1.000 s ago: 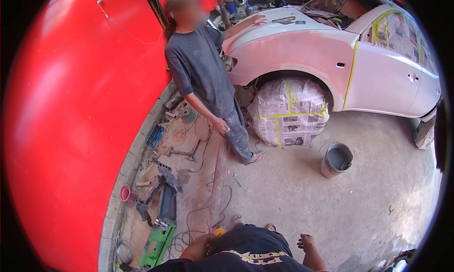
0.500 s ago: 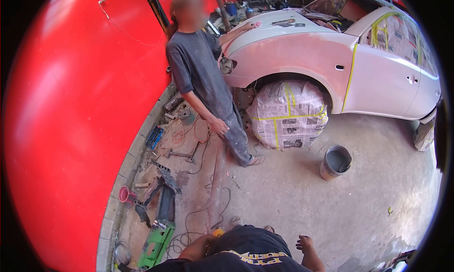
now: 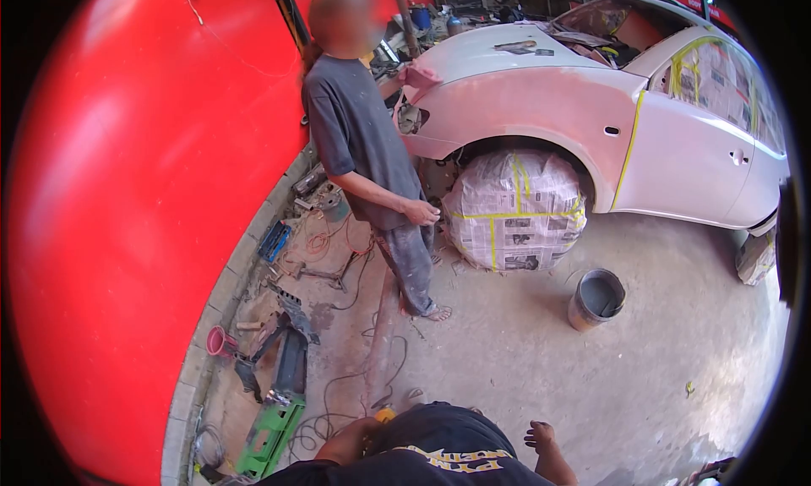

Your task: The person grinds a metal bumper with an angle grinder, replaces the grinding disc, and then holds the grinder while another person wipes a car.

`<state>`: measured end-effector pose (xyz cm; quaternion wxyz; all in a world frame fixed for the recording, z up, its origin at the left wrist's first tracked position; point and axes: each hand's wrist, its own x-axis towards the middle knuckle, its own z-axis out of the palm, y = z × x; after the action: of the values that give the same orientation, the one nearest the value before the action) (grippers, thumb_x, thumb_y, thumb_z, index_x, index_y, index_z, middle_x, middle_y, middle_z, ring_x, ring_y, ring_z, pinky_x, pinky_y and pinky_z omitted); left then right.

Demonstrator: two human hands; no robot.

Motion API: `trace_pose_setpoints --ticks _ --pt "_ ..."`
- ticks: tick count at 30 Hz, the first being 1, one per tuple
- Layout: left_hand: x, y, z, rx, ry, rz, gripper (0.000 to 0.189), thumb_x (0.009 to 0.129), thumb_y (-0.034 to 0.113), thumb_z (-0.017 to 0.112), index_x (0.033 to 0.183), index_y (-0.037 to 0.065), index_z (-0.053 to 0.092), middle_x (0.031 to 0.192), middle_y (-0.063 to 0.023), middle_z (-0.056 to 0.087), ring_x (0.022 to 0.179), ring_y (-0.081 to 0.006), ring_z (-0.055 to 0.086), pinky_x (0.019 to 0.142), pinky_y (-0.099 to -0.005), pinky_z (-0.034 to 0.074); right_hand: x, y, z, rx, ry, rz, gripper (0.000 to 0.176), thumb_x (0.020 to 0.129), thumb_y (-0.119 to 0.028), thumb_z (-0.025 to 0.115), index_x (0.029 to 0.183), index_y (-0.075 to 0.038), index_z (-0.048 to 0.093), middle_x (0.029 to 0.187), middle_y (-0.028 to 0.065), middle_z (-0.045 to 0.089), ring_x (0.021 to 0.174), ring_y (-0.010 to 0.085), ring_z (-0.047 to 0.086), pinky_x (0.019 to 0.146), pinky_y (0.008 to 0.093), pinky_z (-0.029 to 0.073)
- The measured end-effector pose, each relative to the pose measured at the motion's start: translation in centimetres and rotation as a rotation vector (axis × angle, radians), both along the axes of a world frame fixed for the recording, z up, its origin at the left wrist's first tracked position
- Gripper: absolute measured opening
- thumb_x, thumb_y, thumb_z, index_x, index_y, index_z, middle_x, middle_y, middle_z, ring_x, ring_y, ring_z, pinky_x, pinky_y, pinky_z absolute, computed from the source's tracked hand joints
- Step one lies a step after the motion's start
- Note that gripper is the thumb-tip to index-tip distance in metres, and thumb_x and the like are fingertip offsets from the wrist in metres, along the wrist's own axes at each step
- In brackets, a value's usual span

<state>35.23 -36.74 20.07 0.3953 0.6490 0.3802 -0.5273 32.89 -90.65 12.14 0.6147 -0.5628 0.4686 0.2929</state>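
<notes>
Standing over the concrete floor (image 3: 591,359), we note our left hand (image 3: 351,439) curled against a small yellow object (image 3: 385,415) beside our dark shirt (image 3: 439,452); whether it grips, we cannot tell. Our right hand (image 3: 541,437) hangs empty, fingers loosely spread.

One view only, from a camera worn on the person's head, facing forward and steeply down through a very wide lens (dark corners ring the frame). Nearest, at the bottom edge, are the wearer's dark T-shirt with yellow lettering (image 3: 439,452) and right hand (image 3: 541,436). The grey concrete floor (image 3: 541,351) runs away to the glossy red wall (image 3: 127,215) on the left and the pale pink-primed car (image 3: 541,97) far off at top right
</notes>
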Motion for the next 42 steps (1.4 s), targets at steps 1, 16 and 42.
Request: trace_pose_setpoints --ticks 1,16,42 --pt "0.0 0.0 -0.2 -0.005 0.009 0.012 0.048 0.077 0.037 0.081 0.116 0.015 0.065 0.109 -0.0066 0.069 0.1 -0.0215 0.063 0.084 -0.0427 0.047 0.0 -0.1 -0.3 0.005 0.0 -0.001 0.041 0.093 -0.032 0.059 0.127 -0.008 0.052 0.107 0.0161 0.062 0.081 0.0327 0.066 0.068 0.0464 0.055" --pt "0.1 1.0 -2.3 -0.031 0.054 0.09 0.049 0.078 0.041 0.079 0.117 0.016 0.064 0.116 -0.0059 0.065 0.111 -0.0229 0.057 0.092 -0.0441 0.042 1.1 0.4 -0.3 0.003 0.016 0.009 0.043 0.093 -0.03 0.059 0.128 -0.008 0.052 0.108 0.0166 0.062 0.081 0.0329 0.067 0.068 0.0465 0.055" --pt "0.8 -0.6 1.3 0.012 0.025 0.033 0.05 0.075 0.042 0.081 0.114 0.014 0.065 0.109 -0.0062 0.068 0.1 -0.0228 0.063 0.084 -0.044 0.047 1.2 0.3 -0.6 0.008 0.01 0.022 0.041 0.094 -0.03 0.058 0.129 -0.009 0.051 0.11 0.0164 0.063 0.08 0.032 0.067 0.066 0.0451 0.055"
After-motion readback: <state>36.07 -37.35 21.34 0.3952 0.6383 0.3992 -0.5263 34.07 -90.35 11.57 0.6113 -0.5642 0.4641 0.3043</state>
